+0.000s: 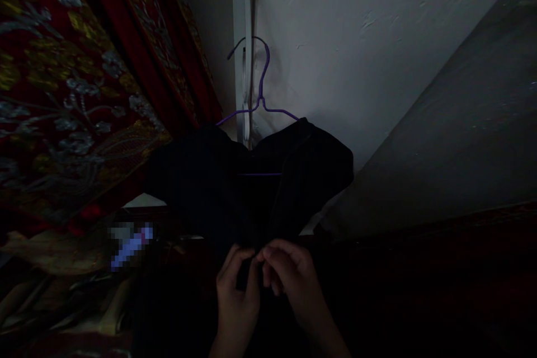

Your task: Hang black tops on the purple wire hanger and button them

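Note:
A very dark jacket (pixel 321 165), its front open in a V at the neck, hangs on a thin purple wire hanger (pixel 262 81). The hanger's lower bar shows as a short purple line across the neck opening. At the bottom of the V, my left hand (pixel 239 285) pinches the front edge of the jacket between thumb and fingers. Close beside it, almost touching, my right hand (pixel 291 271) is closed on the other front edge with bent fingers. Any button or fastener between the fingertips is too dark to make out.
A narrow pale upright strip (pixel 248 5) passes by the hanger's hook, against a scuffed white wall (pixel 335 39). Red cloth with gold and silver flower patterns (pixel 54 67) hangs at left. Below it lie cluttered items and a blurred blue-white thing (pixel 132 247).

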### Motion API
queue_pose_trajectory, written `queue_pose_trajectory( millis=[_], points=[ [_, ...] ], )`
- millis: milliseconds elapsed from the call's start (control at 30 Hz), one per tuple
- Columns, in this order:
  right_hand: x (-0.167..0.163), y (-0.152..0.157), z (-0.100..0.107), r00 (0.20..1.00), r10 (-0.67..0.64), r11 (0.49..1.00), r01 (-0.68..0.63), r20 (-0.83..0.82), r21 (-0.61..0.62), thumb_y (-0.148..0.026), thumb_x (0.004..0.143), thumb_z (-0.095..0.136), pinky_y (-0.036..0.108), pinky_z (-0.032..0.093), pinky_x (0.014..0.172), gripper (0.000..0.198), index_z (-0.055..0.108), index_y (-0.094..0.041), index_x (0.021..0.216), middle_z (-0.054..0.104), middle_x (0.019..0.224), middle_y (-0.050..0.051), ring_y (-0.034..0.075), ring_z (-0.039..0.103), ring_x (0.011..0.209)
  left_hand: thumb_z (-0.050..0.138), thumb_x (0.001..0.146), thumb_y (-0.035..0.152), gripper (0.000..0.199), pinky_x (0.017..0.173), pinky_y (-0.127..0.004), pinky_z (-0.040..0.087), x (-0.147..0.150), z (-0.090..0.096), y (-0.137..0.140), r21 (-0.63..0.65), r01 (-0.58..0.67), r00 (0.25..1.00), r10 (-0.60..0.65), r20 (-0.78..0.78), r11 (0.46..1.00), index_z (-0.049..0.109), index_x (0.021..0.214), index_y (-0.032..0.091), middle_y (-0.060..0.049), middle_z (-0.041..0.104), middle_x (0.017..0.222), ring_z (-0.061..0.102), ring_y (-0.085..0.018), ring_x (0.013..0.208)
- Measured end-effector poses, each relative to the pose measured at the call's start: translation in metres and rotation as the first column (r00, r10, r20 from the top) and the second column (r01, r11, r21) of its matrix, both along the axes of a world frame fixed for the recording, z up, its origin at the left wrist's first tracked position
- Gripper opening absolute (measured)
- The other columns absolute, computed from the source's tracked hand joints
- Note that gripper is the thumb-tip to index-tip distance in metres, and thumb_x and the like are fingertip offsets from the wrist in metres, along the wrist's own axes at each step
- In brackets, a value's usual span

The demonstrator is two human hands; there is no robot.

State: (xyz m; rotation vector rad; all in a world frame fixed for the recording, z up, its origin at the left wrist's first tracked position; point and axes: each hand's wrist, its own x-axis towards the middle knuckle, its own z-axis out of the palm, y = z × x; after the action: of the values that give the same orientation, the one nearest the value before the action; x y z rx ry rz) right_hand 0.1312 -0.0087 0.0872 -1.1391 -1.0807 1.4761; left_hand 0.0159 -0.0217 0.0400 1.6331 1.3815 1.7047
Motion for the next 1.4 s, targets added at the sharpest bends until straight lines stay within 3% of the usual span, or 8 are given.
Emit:
queue_pose_trajectory(
  millis=[233,400,733,833,933,1100,1300,1400],
  points=[
    [-0.007,0.042,0.022,0.991,-0.103,0.994,0.105,-0.086,0.02,-0.044,0.073,0.067,0.021,0.023,0.038,0.03,0.069,-0.014,0.067,0.052,0.042,-0.003,0.006,0.035,0.034,0.058,0.094,0.022,0.014,0.083,-0.03,0.054,0.005,-0.01,0.021,-0.032,0.005,1.0,-0.005,-0.006,0.999,0.069,0.087,0.02,-0.004,0.072,0.084,0.07,-0.018,0.082],
    [-0.016,0.07,0.035,0.997,-0.009,0.998,0.014,-0.074,0.062,-0.041,0.071,0.067,0.02,0.024,0.037,0.027,0.068,-0.015,0.064,0.057,0.044,-0.001,0.006,0.038,0.034,0.058,0.094,0.024,0.013,0.072,-0.027,0.052,-0.005,-0.009,0.044,-0.028,-0.014,1.0,0.015,0.021,0.999,0.067,0.087,0.018,-0.003,0.069,0.081,0.067,-0.018,0.077],
    [-0.004,0.047,-0.017,0.982,-0.181,0.982,0.183,-0.058,0.038,-0.044,0.071,0.065,0.019,0.023,0.039,0.029,0.062,-0.016,0.062,0.046,0.042,-0.006,0.006,0.035,0.037,0.062,0.093,0.031,0.016,0.073,-0.028,0.052,0.01,-0.011,0.041,-0.134,0.06,0.995,-0.048,0.092,0.989,0.068,0.085,0.018,-0.003,0.069,0.08,0.066,-0.018,0.077],
    [-0.001,0.042,-0.02,0.973,-0.221,0.973,0.224,-0.063,0.053,-0.043,0.072,0.062,0.019,0.023,0.039,0.028,0.061,-0.017,0.063,0.046,0.043,-0.006,0.006,0.034,0.038,0.063,0.093,0.035,0.019,0.08,-0.03,0.053,0.009,-0.013,0.041,-0.162,0.046,0.993,-0.027,0.116,0.986,0.069,0.098,0.018,-0.005,0.072,0.091,0.069,-0.02,0.088],
    [0.002,0.035,-0.008,0.982,-0.185,0.978,0.187,-0.033,0.094,-0.043,0.073,0.06,0.02,0.025,0.041,0.026,0.06,-0.019,0.065,0.047,0.045,-0.006,0.007,0.037,0.04,0.065,0.092,0.038,0.028,0.084,-0.03,0.053,0.002,0.001,0.042,-0.107,-0.026,0.992,0.038,0.118,0.994,0.065,0.114,0.019,-0.006,0.071,0.099,0.069,-0.02,0.094],
    [0.001,0.026,0.01,0.985,-0.149,0.971,0.129,0.086,0.202,-0.042,0.077,0.056,0.021,0.028,0.045,0.027,0.049,-0.021,0.061,0.042,0.048,-0.006,0.008,0.038,0.044,0.064,0.094,0.036,0.018,0.07,-0.024,0.048,-0.002,0.042,0.052,-0.047,0.057,0.992,-0.063,-0.114,0.997,0.063,0.086,0.019,0.001,0.065,0.075,0.064,-0.015,0.072],
    [-0.01,0.041,-0.009,0.948,-0.264,0.942,0.213,0.178,0.261,-0.039,0.073,0.054,0.024,0.035,0.055,0.024,0.049,-0.021,0.059,0.049,0.058,-0.002,0.012,0.044,0.056,0.056,0.097,0.028,0.022,0.063,-0.023,0.044,-0.004,0.069,0.064,0.153,0.007,0.983,0.021,-0.183,0.988,0.059,0.077,0.019,0.002,0.058,0.07,0.058,-0.013,0.065],
    [-0.013,0.042,-0.02,0.947,-0.274,0.946,0.234,0.167,0.227,-0.04,0.072,0.055,0.025,0.035,0.055,0.024,0.05,-0.021,0.058,0.049,0.058,-0.002,0.012,0.044,0.057,0.06,0.096,0.034,0.022,0.061,-0.023,0.044,-0.015,0.07,0.066,0.112,-0.075,0.994,0.084,-0.072,0.991,0.061,0.079,0.019,0.002,0.058,0.07,0.057,-0.014,0.065]
  ],
)
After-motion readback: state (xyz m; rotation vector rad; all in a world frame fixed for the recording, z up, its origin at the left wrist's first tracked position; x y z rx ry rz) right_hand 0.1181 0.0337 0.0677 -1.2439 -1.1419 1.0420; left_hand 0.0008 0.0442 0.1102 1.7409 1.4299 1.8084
